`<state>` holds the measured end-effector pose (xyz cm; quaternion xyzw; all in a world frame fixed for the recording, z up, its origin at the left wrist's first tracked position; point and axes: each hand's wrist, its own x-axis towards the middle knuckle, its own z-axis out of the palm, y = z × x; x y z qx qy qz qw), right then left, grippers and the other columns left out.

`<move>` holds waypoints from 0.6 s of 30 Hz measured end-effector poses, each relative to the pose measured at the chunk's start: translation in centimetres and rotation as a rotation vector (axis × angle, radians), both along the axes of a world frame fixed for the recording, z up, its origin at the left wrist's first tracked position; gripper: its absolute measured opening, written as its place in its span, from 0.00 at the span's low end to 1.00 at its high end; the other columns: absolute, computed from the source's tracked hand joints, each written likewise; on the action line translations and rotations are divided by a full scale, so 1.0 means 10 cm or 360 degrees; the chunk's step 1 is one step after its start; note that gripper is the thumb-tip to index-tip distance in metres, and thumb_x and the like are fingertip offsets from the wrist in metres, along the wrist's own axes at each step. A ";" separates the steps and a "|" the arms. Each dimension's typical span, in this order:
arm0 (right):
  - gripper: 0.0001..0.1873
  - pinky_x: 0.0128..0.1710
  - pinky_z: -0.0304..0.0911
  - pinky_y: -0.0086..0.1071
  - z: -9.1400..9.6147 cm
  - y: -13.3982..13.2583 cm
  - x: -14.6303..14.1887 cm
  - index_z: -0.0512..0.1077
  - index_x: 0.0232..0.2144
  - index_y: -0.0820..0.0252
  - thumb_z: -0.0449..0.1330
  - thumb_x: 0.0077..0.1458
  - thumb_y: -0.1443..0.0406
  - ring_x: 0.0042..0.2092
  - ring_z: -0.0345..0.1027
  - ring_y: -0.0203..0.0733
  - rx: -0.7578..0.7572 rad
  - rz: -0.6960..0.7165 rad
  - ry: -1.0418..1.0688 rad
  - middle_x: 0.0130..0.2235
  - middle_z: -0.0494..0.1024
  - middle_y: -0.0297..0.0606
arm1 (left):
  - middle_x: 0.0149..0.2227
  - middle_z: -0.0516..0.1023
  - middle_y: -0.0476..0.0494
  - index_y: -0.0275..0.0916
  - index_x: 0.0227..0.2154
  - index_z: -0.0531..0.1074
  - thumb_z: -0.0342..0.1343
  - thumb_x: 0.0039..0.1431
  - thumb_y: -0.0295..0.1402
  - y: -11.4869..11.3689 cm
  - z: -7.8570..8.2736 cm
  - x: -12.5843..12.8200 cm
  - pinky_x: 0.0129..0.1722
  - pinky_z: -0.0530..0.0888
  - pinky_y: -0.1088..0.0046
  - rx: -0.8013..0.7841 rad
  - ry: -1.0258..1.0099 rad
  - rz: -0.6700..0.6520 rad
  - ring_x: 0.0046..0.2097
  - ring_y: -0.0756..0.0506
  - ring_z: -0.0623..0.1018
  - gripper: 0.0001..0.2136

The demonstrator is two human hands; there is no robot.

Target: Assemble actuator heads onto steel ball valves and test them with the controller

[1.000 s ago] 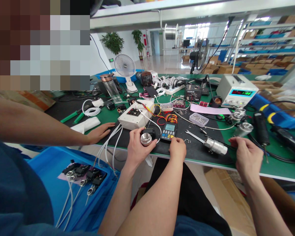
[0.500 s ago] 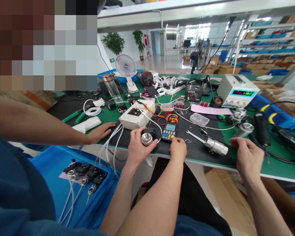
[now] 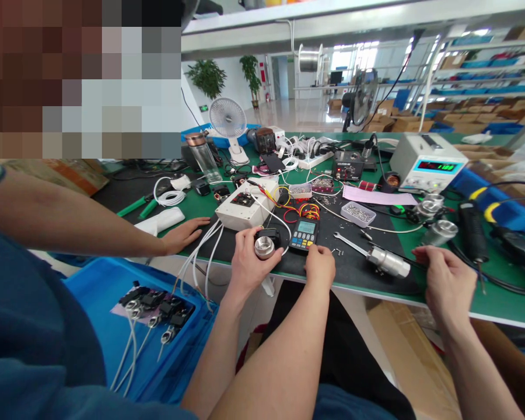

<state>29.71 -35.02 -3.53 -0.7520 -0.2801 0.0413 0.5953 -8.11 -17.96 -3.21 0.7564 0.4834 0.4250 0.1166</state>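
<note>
My left hand is closed around a small motorized valve, with a round metal port facing up and a black housing behind. It is held at the table's front edge, before a white box with wires. My right hand rests at the table edge on the right, fingers curled together; whether anything is between them is hidden. Nearby are a metal fitting, an open-end wrench and a metal cylinder. A co-worker's right hand touches a handheld meter, that arm crossing over my left forearm.
The co-worker's other hand lies flat on the table. A blue tray with several valves stands below left. A screw dish, power supply, black-handled tool and desk fan stand on the table.
The whole scene has shifted slightly to the right in the view. My hands and the co-worker's hands keep nearly the same places and grips.
</note>
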 end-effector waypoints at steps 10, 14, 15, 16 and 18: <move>0.14 0.50 0.69 0.43 -0.02 0.01 0.02 0.82 0.37 0.52 0.59 0.64 0.53 0.46 0.78 0.55 0.0017 -0.0032 0.0016 0.39 0.83 0.35 | 0.56 0.68 0.39 0.47 0.58 0.68 0.71 0.53 0.40 -0.01 -0.02 0.00 0.61 0.75 0.54 -0.0038 -0.0016 0.0004 0.59 0.35 0.76 0.30; 0.14 0.50 0.69 0.43 -0.03 0.02 0.02 0.81 0.35 0.52 0.59 0.64 0.54 0.46 0.78 0.55 0.0015 -0.0038 0.0017 0.38 0.82 0.35 | 0.55 0.68 0.40 0.48 0.58 0.68 0.71 0.52 0.40 0.00 -0.03 0.00 0.61 0.75 0.54 -0.0041 -0.0016 0.0019 0.58 0.35 0.77 0.31; 0.14 0.50 0.69 0.44 -0.03 0.02 0.02 0.81 0.35 0.52 0.59 0.63 0.54 0.46 0.78 0.55 0.0013 -0.0038 0.0015 0.39 0.83 0.35 | 0.55 0.68 0.40 0.48 0.58 0.68 0.72 0.52 0.40 0.00 -0.03 0.00 0.61 0.75 0.54 -0.0040 -0.0014 0.0019 0.58 0.35 0.76 0.31; 0.14 0.50 0.69 0.44 -0.03 0.01 0.02 0.81 0.35 0.52 0.59 0.63 0.53 0.46 0.78 0.55 0.0011 -0.0035 0.0013 0.39 0.83 0.35 | 0.55 0.68 0.40 0.47 0.58 0.68 0.71 0.52 0.40 0.00 -0.03 0.00 0.61 0.75 0.54 -0.0039 -0.0013 0.0020 0.58 0.35 0.76 0.31; 0.14 0.50 0.69 0.44 -0.02 0.01 0.01 0.82 0.36 0.52 0.59 0.63 0.53 0.46 0.78 0.56 0.0012 -0.0030 0.0011 0.39 0.83 0.36 | 0.55 0.68 0.40 0.47 0.58 0.68 0.71 0.52 0.40 0.00 -0.03 0.00 0.61 0.75 0.54 -0.0039 -0.0009 0.0021 0.58 0.36 0.76 0.31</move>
